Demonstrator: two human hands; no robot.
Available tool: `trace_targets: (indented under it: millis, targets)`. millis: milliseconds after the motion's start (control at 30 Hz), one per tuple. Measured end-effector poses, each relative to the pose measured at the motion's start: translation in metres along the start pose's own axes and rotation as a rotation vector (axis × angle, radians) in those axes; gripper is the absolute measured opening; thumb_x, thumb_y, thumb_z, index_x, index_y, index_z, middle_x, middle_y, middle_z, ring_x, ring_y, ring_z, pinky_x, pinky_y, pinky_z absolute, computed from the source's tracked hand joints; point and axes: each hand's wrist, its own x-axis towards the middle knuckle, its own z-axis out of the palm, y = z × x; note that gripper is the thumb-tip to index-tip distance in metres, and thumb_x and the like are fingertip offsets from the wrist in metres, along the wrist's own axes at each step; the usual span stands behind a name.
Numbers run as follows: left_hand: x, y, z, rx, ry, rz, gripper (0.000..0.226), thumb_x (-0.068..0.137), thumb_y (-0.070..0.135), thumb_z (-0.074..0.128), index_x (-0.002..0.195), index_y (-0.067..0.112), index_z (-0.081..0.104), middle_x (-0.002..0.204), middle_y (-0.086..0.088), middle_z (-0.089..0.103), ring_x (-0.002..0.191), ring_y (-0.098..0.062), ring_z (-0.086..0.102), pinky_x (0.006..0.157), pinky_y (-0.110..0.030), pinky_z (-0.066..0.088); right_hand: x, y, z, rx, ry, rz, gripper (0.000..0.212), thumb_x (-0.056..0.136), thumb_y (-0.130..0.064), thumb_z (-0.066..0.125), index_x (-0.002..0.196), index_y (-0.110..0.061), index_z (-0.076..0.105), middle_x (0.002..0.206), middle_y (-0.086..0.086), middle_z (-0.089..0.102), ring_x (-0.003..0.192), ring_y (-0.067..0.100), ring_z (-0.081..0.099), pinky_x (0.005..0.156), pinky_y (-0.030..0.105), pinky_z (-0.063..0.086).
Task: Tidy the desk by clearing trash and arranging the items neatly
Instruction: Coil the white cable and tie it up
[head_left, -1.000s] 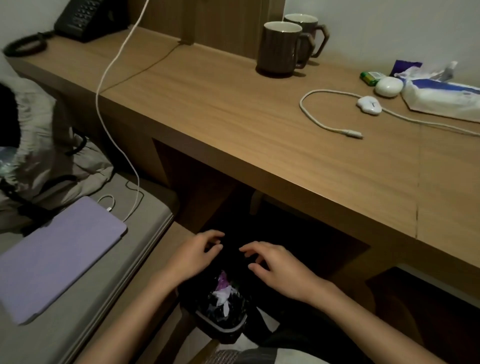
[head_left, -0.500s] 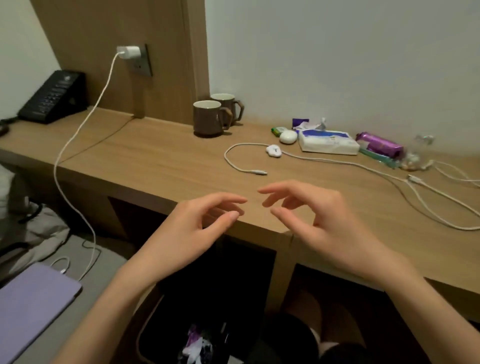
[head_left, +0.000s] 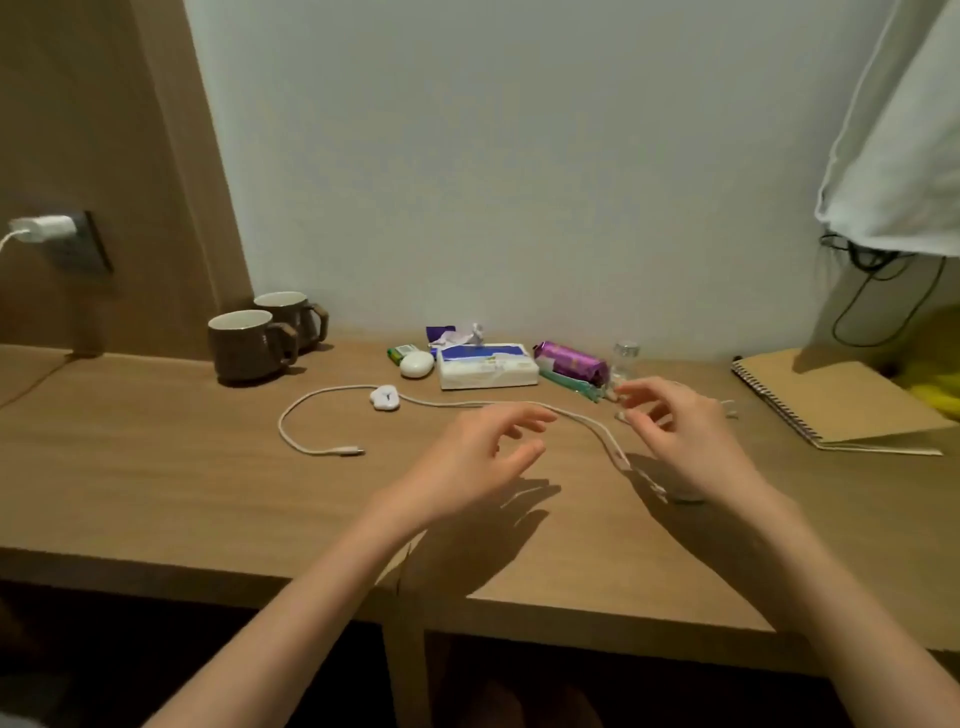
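A white cable (head_left: 311, 415) loops across the wooden desk (head_left: 156, 483), past a small white clip (head_left: 385, 398). My left hand (head_left: 478, 462) hovers over the cable's middle with relaxed, spread fingers and holds nothing. My right hand (head_left: 685, 441) hovers to its right over the cable's far part, fingers loosely curved and empty. Behind them lie a tissue pack (head_left: 487, 365), a purple wrapper (head_left: 571, 361), a teal stick (head_left: 569, 383), a white oval case (head_left: 416, 364) and a green item (head_left: 400, 353).
Two brown mugs (head_left: 249, 345) stand at the back left. A spiral notebook (head_left: 831, 400) lies at the right, under hanging white cloth (head_left: 893, 130). A small clear bottle (head_left: 625, 358) stands by the wall. A charger (head_left: 41, 228) is plugged into the left panel.
My view rose from the bin under the desk to the desktop. Both hands lifted from the bin and moved forward over the white cable.
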Motion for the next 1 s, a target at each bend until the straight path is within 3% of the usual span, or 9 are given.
trace_targets:
  millis: [167,333,500,633,733,800,867,933,1000]
  targets:
    - [0.046,0.002,0.046,0.1,-0.1,0.054,0.038,0.092,0.037,0.053,0.129,0.034,0.05,0.133,0.012,0.05,0.122,-0.003,0.042,0.105,-0.034,0.04,0.019,0.058,0.0,-0.112,0.033,0.196,0.025,0.087,-0.011,0.063,0.112,-0.012,0.064,0.106,0.004,0.067,0.086,0.011,0.056,0.081,0.028,0.046]
    - [0.076,0.003,0.073,0.189,-0.274,0.217,0.051,0.083,0.047,0.062,0.13,0.032,0.051,0.137,0.007,0.046,0.13,-0.009,0.035,0.107,-0.031,0.032,0.029,0.094,0.009,-0.21,-0.107,0.43,0.029,0.077,-0.042,0.071,0.094,-0.02,0.062,0.1,0.004,0.062,0.1,0.025,0.056,0.087,0.042,0.049]
    - [0.089,-0.011,0.087,0.277,-0.228,0.313,0.034,0.078,0.055,0.062,0.105,0.035,0.066,0.1,0.006,0.053,0.098,-0.009,0.041,0.088,-0.03,0.034,0.025,0.105,0.017,-0.203,-0.058,0.387,0.018,0.083,-0.039,0.066,0.07,-0.028,0.058,0.087,-0.001,0.062,0.093,0.024,0.056,0.079,0.037,0.045]
    - [0.094,-0.016,0.086,0.342,-0.189,0.358,0.026,0.083,0.05,0.059,0.094,0.028,0.068,0.093,0.008,0.061,0.098,-0.009,0.049,0.112,-0.035,0.016,0.023,0.107,0.019,-0.188,-0.073,0.343,0.02,0.088,-0.034,0.062,0.071,-0.024,0.058,0.081,-0.001,0.062,0.086,0.023,0.057,0.073,0.037,0.046]
    - [0.097,-0.019,0.079,0.384,-0.153,0.396,0.026,0.085,0.048,0.057,0.098,0.03,0.069,0.09,0.01,0.065,0.095,-0.009,0.053,0.114,-0.032,0.018,0.022,0.096,0.016,-0.046,-0.046,0.314,0.013,0.094,-0.025,0.054,0.085,-0.016,0.055,0.077,0.0,0.061,0.075,0.02,0.058,0.068,0.038,0.047]
    - [0.1,-0.024,0.071,0.356,-0.092,0.404,0.027,0.085,0.047,0.057,0.102,0.031,0.07,0.088,0.01,0.064,0.089,-0.008,0.05,0.099,-0.025,0.033,0.021,0.082,0.012,0.129,-0.038,0.312,0.011,0.098,-0.021,0.048,0.093,-0.011,0.052,0.071,0.002,0.062,0.062,0.016,0.058,0.06,0.032,0.048]
    - [0.103,-0.029,0.063,0.327,-0.031,0.392,0.03,0.085,0.046,0.056,0.107,0.032,0.07,0.086,0.011,0.061,0.084,-0.008,0.044,0.075,-0.021,0.037,0.024,0.069,0.008,0.312,-0.026,0.316,0.011,0.099,-0.017,0.046,0.098,-0.006,0.051,0.067,0.003,0.058,0.049,0.01,0.051,0.049,0.024,0.045]
    - [0.106,-0.035,0.055,0.317,0.015,0.37,0.031,0.085,0.045,0.057,0.11,0.033,0.068,0.086,0.011,0.06,0.084,-0.008,0.042,0.066,-0.02,0.036,0.03,0.057,0.006,0.411,-0.008,0.298,0.011,0.099,-0.014,0.046,0.101,-0.006,0.052,0.071,0.005,0.058,0.046,0.007,0.046,0.044,0.018,0.04]
    - [0.11,-0.042,0.049,0.314,0.082,0.358,0.033,0.084,0.046,0.055,0.11,0.032,0.068,0.087,0.011,0.062,0.084,-0.008,0.044,0.064,-0.02,0.037,0.038,0.046,0.006,0.403,-0.014,0.259,0.011,0.099,-0.015,0.044,0.104,-0.012,0.054,0.079,0.002,0.063,0.051,-0.001,0.049,0.05,0.015,0.038]
